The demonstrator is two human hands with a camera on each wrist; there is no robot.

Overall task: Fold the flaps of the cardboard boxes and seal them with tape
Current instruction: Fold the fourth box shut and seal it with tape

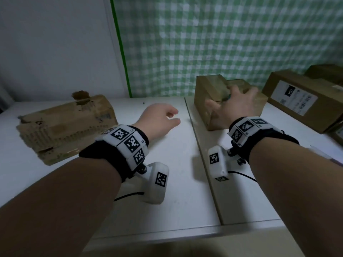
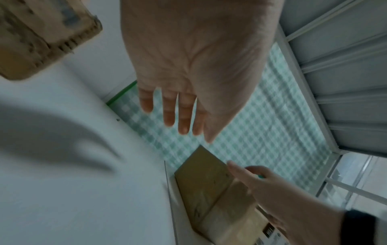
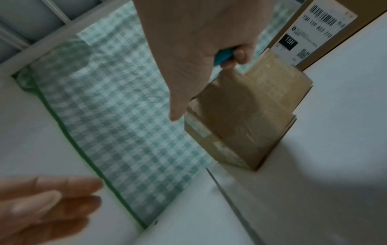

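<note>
A small brown cardboard box (image 1: 206, 101) stands on the right table top, its top flaps down and glossy tape on its sides (image 3: 251, 116). My right hand (image 1: 235, 104) rests over the box top, fingers curled round a small teal object (image 3: 225, 55) whose shape I cannot make out. My left hand (image 1: 167, 115) hovers above the white table (image 1: 167, 182) to the box's left, fingers loose and holding nothing (image 2: 178, 116). A worn, torn cardboard box (image 1: 65, 123) lies flat at the far left.
A longer brown box with a white barcode label (image 1: 304, 101) lies at the right, another box behind it. A green checked curtain (image 1: 222, 43) hangs behind the table. A seam (image 1: 200, 145) runs between the two table tops.
</note>
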